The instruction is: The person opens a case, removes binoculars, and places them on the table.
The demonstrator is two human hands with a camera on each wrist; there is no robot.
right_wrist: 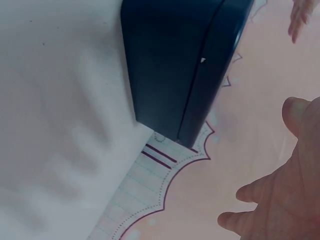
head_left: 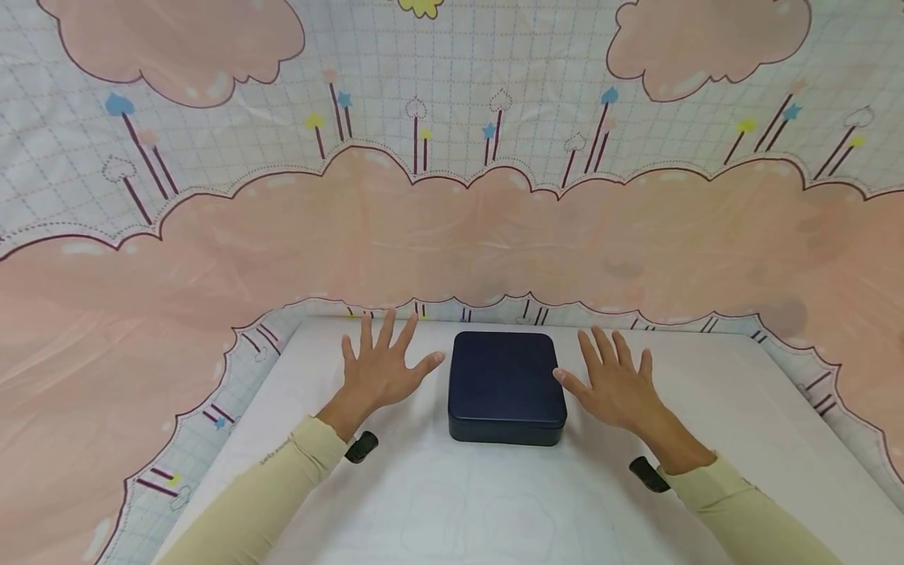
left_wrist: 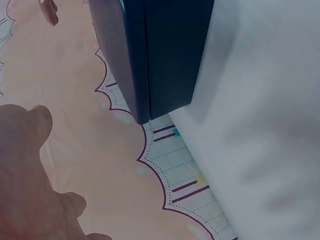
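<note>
A dark navy box (head_left: pixel 504 378) with rounded corners lies flat on the white table, its lid on; both wrist views show a seam running round its side. To its left my left hand (head_left: pixel 381 373) hovers with fingers spread and thumb toward the box, holding nothing. On the other side my right hand (head_left: pixel 613 380) is spread likewise, palm down, and its thumb tip overlaps the box's right edge in the head view. The right wrist view shows that hand (right_wrist: pixel 285 185) apart from the box (right_wrist: pixel 170 65). What the box contains is hidden.
The white table (head_left: pixel 466 502) carries the box near its back edge. Behind and at both sides hangs a pink and white printed cloth (head_left: pixel 452 243) with cloud shapes. A dark wrist device (head_left: pixel 362 447) sits under the left wrist, another device (head_left: pixel 648 475) under the right.
</note>
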